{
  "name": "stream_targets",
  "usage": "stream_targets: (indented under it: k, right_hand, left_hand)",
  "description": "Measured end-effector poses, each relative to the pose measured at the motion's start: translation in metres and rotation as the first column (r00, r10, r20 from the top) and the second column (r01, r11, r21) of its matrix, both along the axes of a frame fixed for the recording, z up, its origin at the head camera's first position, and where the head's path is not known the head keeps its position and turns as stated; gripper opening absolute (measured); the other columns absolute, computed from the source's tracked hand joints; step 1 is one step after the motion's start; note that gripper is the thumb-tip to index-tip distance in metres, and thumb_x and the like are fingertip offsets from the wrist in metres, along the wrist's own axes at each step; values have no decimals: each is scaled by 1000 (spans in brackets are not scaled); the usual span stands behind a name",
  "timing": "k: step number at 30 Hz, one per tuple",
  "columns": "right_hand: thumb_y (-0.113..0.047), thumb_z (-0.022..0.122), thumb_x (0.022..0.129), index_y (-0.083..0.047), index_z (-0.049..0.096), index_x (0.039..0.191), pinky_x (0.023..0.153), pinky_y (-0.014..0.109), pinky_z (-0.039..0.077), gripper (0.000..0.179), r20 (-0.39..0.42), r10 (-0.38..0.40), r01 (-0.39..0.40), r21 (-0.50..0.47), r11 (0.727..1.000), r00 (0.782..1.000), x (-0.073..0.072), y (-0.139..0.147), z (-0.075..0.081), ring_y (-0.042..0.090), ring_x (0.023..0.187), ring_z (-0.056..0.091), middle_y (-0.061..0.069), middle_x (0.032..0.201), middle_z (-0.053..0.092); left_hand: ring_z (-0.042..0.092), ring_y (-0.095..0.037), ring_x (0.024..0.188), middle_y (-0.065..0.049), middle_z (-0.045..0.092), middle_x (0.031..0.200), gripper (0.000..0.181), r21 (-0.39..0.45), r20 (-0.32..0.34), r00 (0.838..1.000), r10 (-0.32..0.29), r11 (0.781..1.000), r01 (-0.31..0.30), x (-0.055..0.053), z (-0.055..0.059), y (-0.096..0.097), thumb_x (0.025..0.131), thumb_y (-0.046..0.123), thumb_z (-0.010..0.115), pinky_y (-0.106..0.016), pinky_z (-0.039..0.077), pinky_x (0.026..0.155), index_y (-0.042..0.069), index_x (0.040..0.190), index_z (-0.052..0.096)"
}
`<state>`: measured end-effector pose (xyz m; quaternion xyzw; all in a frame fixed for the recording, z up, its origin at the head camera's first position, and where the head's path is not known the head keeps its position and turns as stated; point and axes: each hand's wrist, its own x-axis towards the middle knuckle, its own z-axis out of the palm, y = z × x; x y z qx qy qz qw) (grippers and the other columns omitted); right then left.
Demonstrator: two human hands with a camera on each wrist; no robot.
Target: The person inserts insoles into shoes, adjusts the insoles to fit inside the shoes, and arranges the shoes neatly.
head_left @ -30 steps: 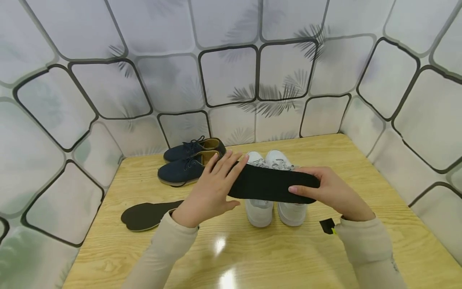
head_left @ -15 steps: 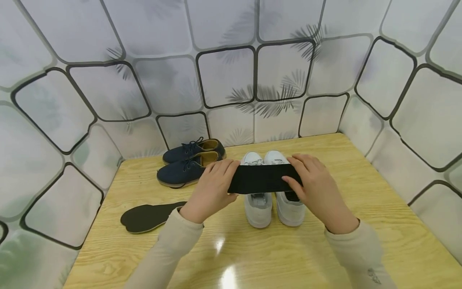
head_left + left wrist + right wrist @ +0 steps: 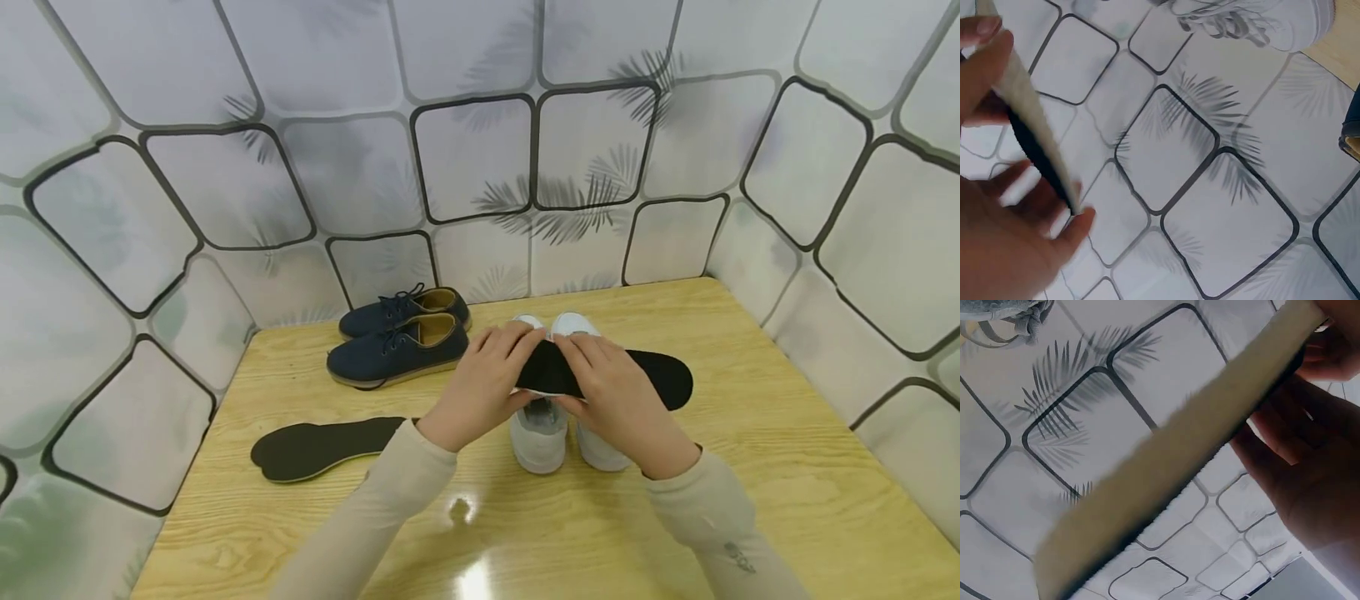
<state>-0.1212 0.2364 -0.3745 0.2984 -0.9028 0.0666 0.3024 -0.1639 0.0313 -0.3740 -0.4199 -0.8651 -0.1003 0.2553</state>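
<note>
Both hands hold a long insole level above the white sneakers [image 3: 538, 454], its black face [image 3: 666, 379] toward the head camera. Cream fleece [image 3: 1166, 465] covers its other side in the right wrist view. My left hand [image 3: 487, 383] pinches the left end, fingers over the upper edge and thumb below. Close beside it, my right hand [image 3: 618, 400] grips the middle the same way, and the rounded right end sticks out past it. In the left wrist view, the insole's edge [image 3: 1038, 134] runs between the two hands. The hands and insole cover much of the sneakers.
A second, dark insole [image 3: 322, 448] lies flat on the wooden table [image 3: 570, 542], partly behind the left sleeve. Two navy lace-up shoes [image 3: 393, 354] stand at the back left. A patterned wall [image 3: 480, 158] encloses the back and sides.
My right hand has shifted from the insole's right end leftward to its middle, close to the left hand. The left hand's fingers, straight earlier, now curl over the insole; it has moved slightly right.
</note>
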Motion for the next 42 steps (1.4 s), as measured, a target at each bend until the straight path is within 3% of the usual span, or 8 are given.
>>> stream_targets:
  k: [4,7,12,19,26,30,36,42]
  right_hand:
    - [-18,84,74,9,49,129,82,48,51,71,101,-30,48,-181,982,994,-3,14,0,37,101,59,22,113,56]
    - [-12,84,74,9,52,123,78,49,52,63,165,-14,72,-351,934,986,-6,26,0,36,98,60,21,109,57]
    - [-10,82,76,5,56,117,73,46,55,51,268,57,106,-555,825,962,-6,31,1,30,94,63,16,103,62]
    - [-16,77,83,-1,56,116,72,29,56,43,373,137,163,-667,727,918,0,24,6,19,93,64,10,103,63]
    - [-20,68,91,3,52,117,71,23,53,38,518,322,254,-760,598,793,0,24,14,9,85,64,16,102,59]
    - [-29,68,91,2,53,113,69,31,56,41,621,345,346,-723,598,704,-1,25,13,14,80,65,16,97,62]
    - [-34,68,89,3,57,103,61,35,56,41,742,325,422,-623,659,586,-4,24,15,16,69,62,8,81,62]
    - [-32,67,89,-3,59,84,49,26,44,31,851,331,430,-498,753,407,-8,31,20,9,53,45,-2,62,49]
  left_hand:
    - [47,-34,119,-20,44,133,92,152,-6,995,100,984,-98,-6,-7,3,70,28,88,-49,41,96,0,139,35]
    - [52,-32,110,-17,50,121,74,161,-2,991,132,978,-130,-10,-14,6,73,24,86,-46,44,91,-1,128,43]
    - [51,-24,98,-7,53,104,35,-46,40,991,131,991,-129,-20,-34,16,78,28,81,-38,41,84,10,100,61]
    - [45,-21,99,-4,50,103,26,-290,-31,980,197,936,-197,-40,-62,35,76,34,78,-33,34,78,15,88,65]
    - [48,-22,89,-4,49,94,7,-157,19,989,149,977,-144,-44,-67,35,81,12,69,-33,41,74,11,84,63]
    - [56,-22,79,-5,52,86,7,-74,145,987,70,995,-60,-46,-63,35,81,6,67,-34,48,64,8,86,63]
    - [50,-17,64,-2,52,73,16,-15,326,945,-23,999,29,-59,-50,32,80,3,68,-30,42,56,9,73,55]
    - [55,-14,66,-3,64,72,7,-12,455,887,-82,995,98,-74,-41,28,82,5,70,-27,44,62,7,77,65]
